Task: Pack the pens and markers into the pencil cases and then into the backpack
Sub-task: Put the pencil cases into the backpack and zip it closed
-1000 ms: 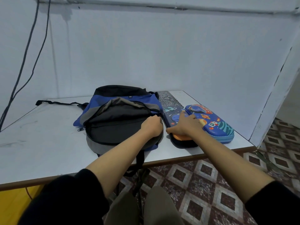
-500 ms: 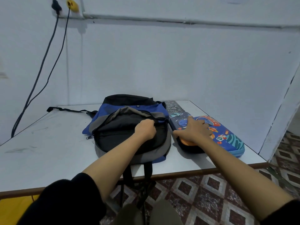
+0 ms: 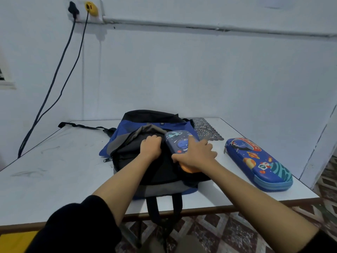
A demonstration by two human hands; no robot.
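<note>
Holding open: left hand (image 3: 150, 147) grips backpack (image 3: 120, 136) flap so mouth gapes.
Loading: right hand (image 3: 196, 155) clasps dark pencil case (image 3: 177, 141), nose at the opening.
Waiting: blue pencil case (image 3: 255, 159) flat on table (image 3: 63, 170), right of backpack.

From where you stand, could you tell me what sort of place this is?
Likely a plain room in a home: a white table against a painted wall, two plugs in a wall socket, and patterned floor tiles.
</note>
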